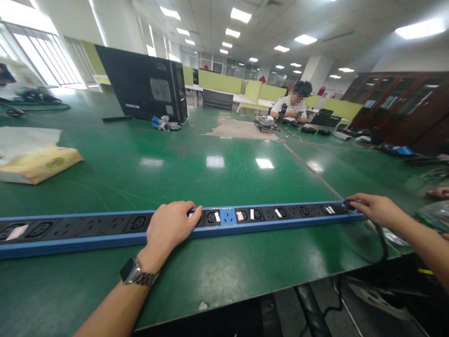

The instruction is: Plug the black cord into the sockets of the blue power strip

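A long power strip [196,230], blue-edged with black sockets and one blue socket, lies across the green table. Small white and pink labels stick to several of its sockets. My left hand [171,224] wraps over the strip left of the blue socket, thumb along its near side. At the strip's right end, my right hand [373,208] pinches a small dark piece, seemingly the plug end of a black cable [383,243]. The cable curves down from beneath that hand toward the table edge. Whether the plug sits in a socket is hidden by my fingers.
The green table [224,180] has a worn patch at the back. A tissue pack [45,161] lies left; a black computer case [143,86] and gloves [165,123] stand behind. A person [291,105] sits across the table. Another hand [438,192] shows at far right.
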Motion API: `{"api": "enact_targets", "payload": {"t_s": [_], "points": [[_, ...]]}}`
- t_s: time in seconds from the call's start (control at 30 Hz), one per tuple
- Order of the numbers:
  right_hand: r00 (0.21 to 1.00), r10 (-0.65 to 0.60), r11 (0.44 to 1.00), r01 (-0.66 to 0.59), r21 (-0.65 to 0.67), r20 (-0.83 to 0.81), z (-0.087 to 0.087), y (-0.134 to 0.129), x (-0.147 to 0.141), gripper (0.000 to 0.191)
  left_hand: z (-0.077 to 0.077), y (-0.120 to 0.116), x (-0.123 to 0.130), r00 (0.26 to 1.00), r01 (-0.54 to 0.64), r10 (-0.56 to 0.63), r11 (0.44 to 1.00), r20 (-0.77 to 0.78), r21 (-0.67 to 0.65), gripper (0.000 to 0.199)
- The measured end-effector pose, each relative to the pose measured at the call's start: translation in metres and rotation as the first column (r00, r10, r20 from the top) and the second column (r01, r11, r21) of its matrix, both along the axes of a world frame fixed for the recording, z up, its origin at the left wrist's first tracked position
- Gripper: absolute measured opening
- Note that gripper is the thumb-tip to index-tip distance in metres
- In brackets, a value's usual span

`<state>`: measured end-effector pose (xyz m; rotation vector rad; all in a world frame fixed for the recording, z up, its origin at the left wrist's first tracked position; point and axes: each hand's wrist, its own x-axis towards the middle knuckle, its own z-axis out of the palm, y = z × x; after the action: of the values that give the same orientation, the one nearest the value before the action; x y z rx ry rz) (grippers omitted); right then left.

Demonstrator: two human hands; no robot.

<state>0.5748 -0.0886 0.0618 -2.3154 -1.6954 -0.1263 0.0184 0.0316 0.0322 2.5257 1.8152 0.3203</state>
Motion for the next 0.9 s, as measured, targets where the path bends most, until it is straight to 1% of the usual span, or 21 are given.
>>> {"api": "enact_targets", "payload": {"t_s": [0.03, 0.1, 0.17, 0.23, 0.3, 0.43, 0.5, 0.57, 0.63, 0.7, 0.73, 0.77, 0.8, 0.83, 0.87, 0.9], "points": [[0.999, -0.049, 0.994, 0.046, -0.095, -0.023, 0.000, 0.004, 0.001, 0.020, 0.000, 0.000, 0.000, 1.000, -0.001, 0.001, 1.000, 0.000, -0.002, 0.049], [0.992, -0.114, 0.954, 0.095, -0.284, -0.053, -0.001, 0.009, 0.002, 0.028, -0.001, 0.001, 0.000, 1.000, 0.003, -0.003, 1.000, 0.001, 0.000, 0.049], [0.993, -0.110, 0.953, 0.091, -0.290, -0.051, 0.000, 0.009, 0.002, 0.033, 0.000, 0.001, 0.001, 1.000, 0.004, -0.004, 1.000, -0.001, 0.005, 0.049], [0.996, -0.081, 0.965, 0.070, -0.252, -0.031, -0.001, 0.006, 0.001, 0.032, 0.000, 0.001, 0.001, 1.000, 0.000, 0.000, 1.000, -0.006, 0.002, 0.049], [0.996, -0.081, 0.976, 0.086, -0.199, 0.032, -0.004, 0.002, -0.002, 0.033, 0.001, 0.000, 0.002, 1.000, -0.005, 0.005, 1.000, -0.010, -0.003, 0.048], [0.973, -0.166, 0.979, 0.182, -0.090, 0.161, -0.020, -0.003, -0.010, 0.038, 0.001, 0.000, 0.003, 1.000, -0.009, 0.009, 1.000, -0.018, 0.004, 0.048], [0.959, -0.196, 0.976, 0.211, -0.054, 0.204, -0.024, -0.005, -0.012, 0.037, 0.000, 0.001, 0.003, 1.000, -0.022, 0.022, 1.000, -0.022, -0.002, 0.049], [0.936, -0.256, 0.966, 0.255, 0.038, 0.242, -0.018, -0.008, -0.012, 0.037, -0.001, 0.002, 0.004, 0.999, -0.034, 0.034, 0.999, -0.024, -0.013, 0.049], [0.898, -0.367, 0.925, 0.323, 0.201, 0.244, -0.003, -0.011, -0.012, 0.039, -0.001, 0.003, 0.004, 0.999, -0.042, 0.041, 0.999, -0.029, -0.024, 0.049], [0.881, -0.430, 0.884, 0.367, 0.289, 0.198, 0.017, -0.011, -0.018, 0.039, -0.001, 0.003, 0.004, 0.998, -0.048, 0.047, 0.998, -0.034, -0.031, 0.049], [0.901, -0.398, 0.904, 0.354, 0.241, 0.173, 0.025, -0.010, -0.026, 0.037, -0.001, 0.003, 0.004, 0.998, -0.053, 0.052, 0.998, -0.035, -0.034, 0.049], [0.934, -0.328, 0.938, 0.304, 0.167, 0.140, 0.030, -0.007, -0.038, 0.034, 0.000, 0.003, 0.004, 0.998, -0.058, 0.057, 0.998, -0.035, -0.038, 0.050], [0.967, -0.226, 0.972, 0.216, 0.094, 0.114, 0.031, -0.004, -0.052, 0.031, 0.000, 0.003, 0.004, 0.998, -0.063, 0.061, 0.997, -0.032, -0.042, 0.050], [0.990, -0.117, 0.993, 0.117, 0.003, 0.078, 0.029, 0.001, -0.067, 0.029, 0.001, 0.003, 0.004, 0.997, -0.065, 0.064, 0.997, -0.030, -0.047, 0.050], [0.997, -0.057, 0.997, 0.059, -0.048, 0.056, 0.024, 0.006, -0.083, 0.028, 0.001, 0.003, 0.004, 0.998, -0.066, 0.064, 0.996, -0.027, -0.053, 0.051], [0.995, -0.051, 0.996, 0.057, -0.063, 0.087, 0.018, 0.011, -0.097, 0.027, 0.001, 0.003, 0.004, 0.998, -0.061, 0.060, 0.997, -0.024, -0.057, 0.051]]}}
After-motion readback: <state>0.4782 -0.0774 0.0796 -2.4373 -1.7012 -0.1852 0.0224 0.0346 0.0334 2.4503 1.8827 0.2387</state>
